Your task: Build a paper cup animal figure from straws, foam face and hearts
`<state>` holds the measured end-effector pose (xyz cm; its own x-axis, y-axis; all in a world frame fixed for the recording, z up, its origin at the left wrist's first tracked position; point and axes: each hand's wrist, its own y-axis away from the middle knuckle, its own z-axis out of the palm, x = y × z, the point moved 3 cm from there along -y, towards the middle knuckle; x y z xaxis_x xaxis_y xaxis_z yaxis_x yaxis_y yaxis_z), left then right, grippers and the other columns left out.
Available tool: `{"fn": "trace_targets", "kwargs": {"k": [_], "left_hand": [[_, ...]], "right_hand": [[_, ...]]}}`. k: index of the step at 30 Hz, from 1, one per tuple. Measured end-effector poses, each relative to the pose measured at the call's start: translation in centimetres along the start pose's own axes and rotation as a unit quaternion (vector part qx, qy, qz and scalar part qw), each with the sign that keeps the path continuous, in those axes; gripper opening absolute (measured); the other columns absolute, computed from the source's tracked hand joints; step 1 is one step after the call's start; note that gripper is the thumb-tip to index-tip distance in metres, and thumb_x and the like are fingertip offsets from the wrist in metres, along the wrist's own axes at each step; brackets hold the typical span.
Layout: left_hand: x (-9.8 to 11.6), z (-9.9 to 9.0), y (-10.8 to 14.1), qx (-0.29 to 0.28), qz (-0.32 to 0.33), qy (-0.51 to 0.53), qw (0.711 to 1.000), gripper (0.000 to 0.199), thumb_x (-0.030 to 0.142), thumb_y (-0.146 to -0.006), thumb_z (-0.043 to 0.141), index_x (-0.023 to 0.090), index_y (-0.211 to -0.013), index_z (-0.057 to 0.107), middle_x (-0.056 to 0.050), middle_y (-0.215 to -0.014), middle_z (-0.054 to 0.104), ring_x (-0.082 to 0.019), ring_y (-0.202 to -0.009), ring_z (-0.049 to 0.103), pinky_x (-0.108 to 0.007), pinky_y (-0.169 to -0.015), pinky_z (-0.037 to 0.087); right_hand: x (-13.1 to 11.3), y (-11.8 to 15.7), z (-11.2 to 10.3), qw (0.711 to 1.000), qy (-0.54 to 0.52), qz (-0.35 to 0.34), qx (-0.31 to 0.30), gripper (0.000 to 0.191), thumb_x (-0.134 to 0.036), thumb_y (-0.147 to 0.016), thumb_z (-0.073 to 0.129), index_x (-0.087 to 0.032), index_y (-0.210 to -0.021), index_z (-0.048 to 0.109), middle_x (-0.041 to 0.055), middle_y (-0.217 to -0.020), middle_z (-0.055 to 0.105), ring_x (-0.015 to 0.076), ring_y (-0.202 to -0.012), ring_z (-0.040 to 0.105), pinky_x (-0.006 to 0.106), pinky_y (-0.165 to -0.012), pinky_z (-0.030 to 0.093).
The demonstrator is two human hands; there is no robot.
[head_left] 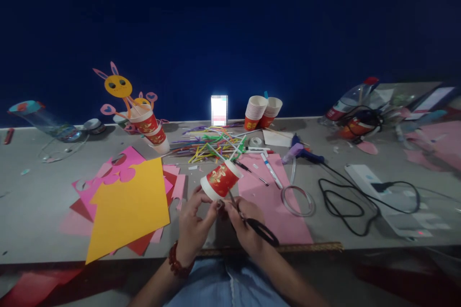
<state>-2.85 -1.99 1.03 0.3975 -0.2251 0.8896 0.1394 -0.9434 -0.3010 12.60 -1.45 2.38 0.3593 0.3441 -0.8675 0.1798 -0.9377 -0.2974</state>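
A red paper cup (220, 178) with a gold pattern is tipped on its side above the table, two pale straws (236, 149) at its right end. My left hand (194, 216), with a beaded bracelet at the wrist, is closed on the cup near its white left rim. Black-handled scissors (262, 231) rest in my right hand (247, 223), their blade reaching up beside the cup. The fingertips of both hands come close together just below the cup; whether they pinch something small there I cannot tell.
Yellow, pink and red paper sheets (135, 206) lie to the left; pink paper (277, 206) is under my right side. Behind are many coloured sticks (209, 144), stacked cups (255, 110) and a rabbit-faced cup figure (118, 86). A glue gun (306, 154), cable and power strip (389, 206) occupy the right.
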Motion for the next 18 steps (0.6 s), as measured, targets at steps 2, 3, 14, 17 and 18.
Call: {"fn": "trace_targets", "kwargs": {"k": [2, 3, 14, 17, 18], "left_hand": [[-0.5, 0.5, 0.5, 0.027, -0.006, 0.017, 0.999, 0.015, 0.032, -0.087, 0.064, 0.021, -0.077, 0.064, -0.003, -0.08, 0.073, -0.021, -0.08, 0.069, -0.032, -0.074, 0.054], [-0.8, 0.7, 0.7, 0.041, -0.017, 0.031, 0.999, 0.015, 0.032, -0.086, 0.065, 0.021, -0.076, 0.064, -0.003, -0.079, 0.073, -0.021, -0.078, 0.069, -0.032, -0.073, 0.054], [-2.8, -0.8, -0.6, 0.095, -0.045, 0.213, 0.971, 0.037, 0.037, -0.074, 0.081, 0.021, -0.098, 0.059, -0.005, -0.103, 0.064, -0.022, -0.102, 0.064, -0.034, -0.093, 0.051], [-2.7, -1.8, -2.9, 0.02, -0.053, 0.247, 0.967, 0.084, 0.044, -0.063, 0.088, 0.025, -0.133, 0.046, -0.011, -0.132, 0.058, -0.029, -0.127, 0.054, -0.043, -0.108, 0.042], [-2.7, -1.6, -3.3, -0.033, -0.077, 0.269, 0.96, 0.091, 0.05, -0.062, 0.087, 0.024, -0.137, 0.043, -0.013, -0.133, 0.058, -0.031, -0.128, 0.054, -0.045, -0.106, 0.044]], "right_hand": [[0.3, 0.1, 0.3, 0.998, -0.038, 0.051, 0.021, 0.032, -0.036, -0.1, 0.047, -0.024, -0.08, 0.069, 0.0014, -0.066, 0.071, 0.0176, -0.059, 0.069, 0.025, -0.056, 0.056], [0.4, 0.2, 0.4, 0.996, -0.049, 0.067, 0.036, 0.032, -0.038, -0.1, 0.047, -0.025, -0.081, 0.068, 0.0013, -0.067, 0.072, 0.0181, -0.061, 0.07, 0.026, -0.057, 0.057], [0.1, -0.2, -0.7, 0.995, 0.022, -0.093, 0.02, 0.028, -0.027, -0.099, 0.049, -0.021, -0.075, 0.064, 0.0025, -0.07, 0.071, 0.0179, -0.07, 0.07, 0.028, -0.068, 0.055], [-0.4, -0.6, -1.0, 0.985, 0.038, -0.169, 0.001, 0.023, -0.021, -0.097, 0.052, -0.023, -0.076, 0.062, 0.001, -0.068, 0.072, 0.0189, -0.07, 0.07, 0.031, -0.071, 0.055], [-0.6, -0.7, -1.0, 0.982, 0.042, -0.186, -0.007, 0.021, -0.02, -0.097, 0.052, -0.023, -0.078, 0.062, 0.0004, -0.067, 0.072, 0.0192, -0.07, 0.07, 0.032, -0.071, 0.055]]}}
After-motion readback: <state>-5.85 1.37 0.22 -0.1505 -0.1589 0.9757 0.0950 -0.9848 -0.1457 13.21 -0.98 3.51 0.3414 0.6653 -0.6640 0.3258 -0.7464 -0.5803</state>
